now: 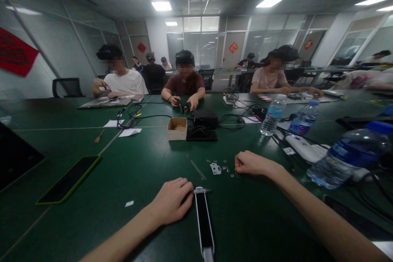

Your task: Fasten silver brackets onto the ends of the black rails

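Note:
My left hand [176, 198] rests on the table with its fingers curled together. Its fingertips meet the left end of a thin metal rod [202, 190], which lies across the top of a long, narrow white-framed piece with a black face [204, 219]. That piece points toward me. Farther right, my right hand [247, 161] is closed, fingertips down at the table among small metal rings [232, 176]; whatever they pinch is hidden. Just left of it lies a flat silver plate with holes [215, 168], more tiny rings beside it.
Ahead stand an open cardboard box [177, 129] and a black box [205, 118]. Water bottles [346, 155] and a white power strip [302, 147] are at right. A green-edged phone [69, 180] and a screwdriver [99, 136] lie left. People sit opposite, hands on their own items.

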`<state>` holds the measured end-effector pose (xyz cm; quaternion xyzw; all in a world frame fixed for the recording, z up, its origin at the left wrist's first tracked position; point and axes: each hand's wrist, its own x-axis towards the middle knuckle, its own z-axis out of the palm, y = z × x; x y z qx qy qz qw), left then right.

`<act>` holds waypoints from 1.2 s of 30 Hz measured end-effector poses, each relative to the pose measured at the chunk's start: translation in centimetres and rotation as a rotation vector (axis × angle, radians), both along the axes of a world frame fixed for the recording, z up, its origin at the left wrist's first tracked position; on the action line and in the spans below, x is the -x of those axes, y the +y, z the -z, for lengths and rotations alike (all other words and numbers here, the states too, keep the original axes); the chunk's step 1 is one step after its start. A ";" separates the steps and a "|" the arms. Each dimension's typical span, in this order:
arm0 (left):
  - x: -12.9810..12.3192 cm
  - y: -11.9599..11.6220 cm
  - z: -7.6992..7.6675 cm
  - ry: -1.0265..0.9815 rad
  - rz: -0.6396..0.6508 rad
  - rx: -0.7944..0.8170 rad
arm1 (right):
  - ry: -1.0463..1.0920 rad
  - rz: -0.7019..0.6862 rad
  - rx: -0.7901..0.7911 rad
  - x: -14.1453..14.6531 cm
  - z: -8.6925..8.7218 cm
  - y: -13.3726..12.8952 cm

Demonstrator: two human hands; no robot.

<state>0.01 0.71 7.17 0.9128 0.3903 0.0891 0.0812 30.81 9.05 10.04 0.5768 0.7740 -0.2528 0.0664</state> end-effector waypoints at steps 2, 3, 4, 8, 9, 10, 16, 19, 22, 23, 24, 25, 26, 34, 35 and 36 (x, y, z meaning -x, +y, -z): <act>0.0 0.0 0.0 0.000 -0.002 0.000 | -0.004 0.010 0.007 -0.1 0.2 0.0; 0.0 0.0 0.0 0.000 -0.002 0.000 | -0.007 0.016 0.009 -0.1 0.2 0.0; 0.0 -0.1 -0.1 0.001 -0.002 0.002 | -0.010 0.022 0.008 -0.1 0.3 0.0; 0.0 -0.1 -0.2 0.005 -0.006 0.008 | -0.010 0.036 0.011 0.1 0.1 -0.1; 0.0 -0.1 -0.2 0.008 -0.007 0.010 | -0.005 0.035 0.017 0.2 0.0 -0.2; 0.0 -0.1 -0.2 0.010 -0.008 0.012 | 0.000 0.034 0.023 0.3 -0.1 -0.3; -0.1 -0.1 -0.2 0.006 -0.002 0.008 | 0.051 -0.003 -0.018 0.5 -0.3 -0.4; -0.1 -0.1 -0.3 0.020 -0.010 0.015 | 0.054 -0.018 -0.047 0.4 -0.7 -0.5; -0.1 -0.1 -0.3 0.024 -0.014 0.018 | 0.043 -0.048 -0.062 0.2 -1.4 -0.6; -0.1 -0.1 -0.3 0.022 -0.011 0.015 | 0.036 -0.052 -0.055 0.1 -1.6 -0.7; -0.1 -0.1 -0.2 0.017 -0.008 0.011 | 0.026 -0.052 -0.044 0.0 -1.7 -0.7; -0.1 -0.1 -0.2 0.014 -0.007 0.010 | 0.013 -0.048 -0.032 0.0 -1.8 -0.8; -0.1 -0.1 -0.2 0.011 -0.006 0.010 | 0.003 -0.043 -0.020 0.0 -1.7 -0.8; -0.1 -0.1 -0.1 0.003 -0.004 0.013 | 0.001 -0.007 0.023 0.1 -0.7 -0.5; -0.1 -0.1 -0.2 0.006 -0.005 0.013 | 0.000 -0.003 0.033 0.1 -0.8 -0.6; -0.1 -0.1 -0.2 0.009 -0.008 0.014 | 0.003 -0.004 0.039 0.1 -1.0 -0.6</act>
